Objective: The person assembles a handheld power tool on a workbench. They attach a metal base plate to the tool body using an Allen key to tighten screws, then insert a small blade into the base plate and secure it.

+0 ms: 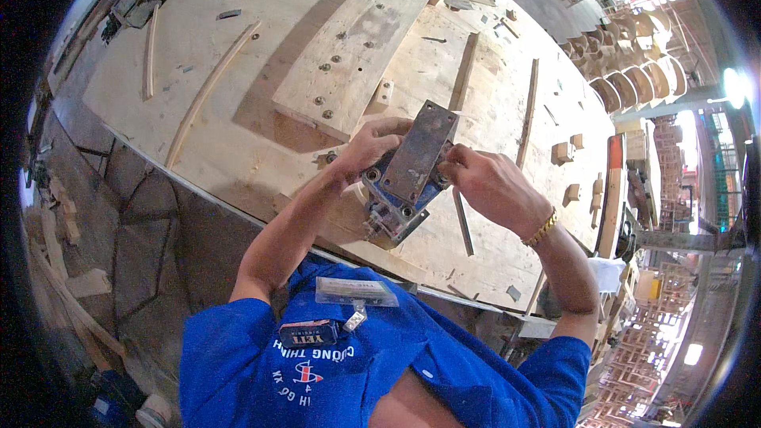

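Over the near part of the workbench I have a blue metal device (pixel 392 204) with bolts and a flat, dark steel plate (pixel 420 152) on its upper side. Its exact kind I cannot make out. My left hand (pixel 371 147) is closed on the device's left side, its thumb at the plate's edge. On the opposite side, the bent fingers of my right hand (pixel 487 182) are closed at the device's right edge; whatever they pinch is hidden. A gold-coloured bracelet (pixel 541 227) circles my right wrist.
A thick wooden board with bolt heads (pixel 357 47) lies on the large wooden workbench (pixel 269 154) beyond my hands. Thin wooden strips (pixel 210 91) and small wooden blocks (pixel 564 152) are scattered about. Curved wooden pieces (pixel 642 83) stand stacked at the far right.
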### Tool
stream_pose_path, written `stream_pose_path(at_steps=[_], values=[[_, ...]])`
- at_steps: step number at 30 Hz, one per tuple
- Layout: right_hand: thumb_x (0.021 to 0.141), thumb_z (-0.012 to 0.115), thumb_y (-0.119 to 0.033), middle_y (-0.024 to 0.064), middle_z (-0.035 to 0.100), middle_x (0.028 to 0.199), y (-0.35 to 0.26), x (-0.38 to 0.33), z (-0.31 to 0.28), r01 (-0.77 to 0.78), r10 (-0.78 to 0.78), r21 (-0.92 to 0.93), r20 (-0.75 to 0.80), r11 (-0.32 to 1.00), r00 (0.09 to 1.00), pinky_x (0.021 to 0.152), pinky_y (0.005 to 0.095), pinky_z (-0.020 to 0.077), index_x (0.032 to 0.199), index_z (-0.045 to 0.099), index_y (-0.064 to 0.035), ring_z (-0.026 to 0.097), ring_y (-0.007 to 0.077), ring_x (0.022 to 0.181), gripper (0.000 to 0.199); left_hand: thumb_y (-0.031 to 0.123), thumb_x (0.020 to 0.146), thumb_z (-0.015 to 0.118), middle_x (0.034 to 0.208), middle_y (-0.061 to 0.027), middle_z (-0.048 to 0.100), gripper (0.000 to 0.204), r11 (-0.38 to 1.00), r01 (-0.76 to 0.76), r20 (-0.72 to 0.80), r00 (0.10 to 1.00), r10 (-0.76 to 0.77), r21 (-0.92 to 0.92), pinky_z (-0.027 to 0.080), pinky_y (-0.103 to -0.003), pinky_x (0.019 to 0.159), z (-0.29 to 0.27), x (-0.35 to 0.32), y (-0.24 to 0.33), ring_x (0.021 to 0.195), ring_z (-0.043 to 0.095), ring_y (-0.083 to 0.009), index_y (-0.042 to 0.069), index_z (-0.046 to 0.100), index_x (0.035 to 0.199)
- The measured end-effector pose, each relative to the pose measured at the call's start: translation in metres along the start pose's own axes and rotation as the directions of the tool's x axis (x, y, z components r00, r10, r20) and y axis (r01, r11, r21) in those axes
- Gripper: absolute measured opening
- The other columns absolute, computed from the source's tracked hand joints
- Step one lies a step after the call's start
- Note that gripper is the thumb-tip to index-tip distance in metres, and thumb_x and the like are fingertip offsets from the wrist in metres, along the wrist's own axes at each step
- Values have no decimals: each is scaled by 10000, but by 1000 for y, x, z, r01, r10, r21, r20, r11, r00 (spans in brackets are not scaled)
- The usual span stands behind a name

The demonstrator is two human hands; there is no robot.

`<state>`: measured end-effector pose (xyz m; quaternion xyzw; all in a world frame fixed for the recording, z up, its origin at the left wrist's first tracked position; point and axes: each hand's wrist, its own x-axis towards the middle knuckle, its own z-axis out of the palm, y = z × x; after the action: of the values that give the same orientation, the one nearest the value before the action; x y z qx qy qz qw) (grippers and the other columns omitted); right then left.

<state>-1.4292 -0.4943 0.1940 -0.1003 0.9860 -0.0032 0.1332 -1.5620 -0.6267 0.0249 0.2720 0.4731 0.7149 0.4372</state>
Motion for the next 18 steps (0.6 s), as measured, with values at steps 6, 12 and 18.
stream_pose_path(at_steps=[6,12,18], values=[[826,618,-231,94,592,927,-4,15,-11,-82,107,-136,191,987,976,681,366,507,886,629,-24,604,248,837,216,53,835,501,1115,-121,606,383,988,17,18,1000,-15,-151,479,-288,864,-2,3,-11,979,597,-168,-68,535,1197],[798,635,-274,97,580,905,19,16,-1,233,-239,-220,-3,947,971,773,358,491,827,642,-24,539,232,945,251,48,834,482,1115,-115,604,390,993,31,23,999,-29,-115,469,-281,873,2,2,-3,985,589,-162,-74,526,1202],[783,632,-287,111,593,857,18,16,1,220,-230,-130,-70,967,971,729,342,492,687,655,-31,541,237,862,274,64,839,490,1109,-123,602,390,991,-1,18,1000,3,-130,469,-279,871,1,-1,-3,981,592,-166,-78,523,1201]])
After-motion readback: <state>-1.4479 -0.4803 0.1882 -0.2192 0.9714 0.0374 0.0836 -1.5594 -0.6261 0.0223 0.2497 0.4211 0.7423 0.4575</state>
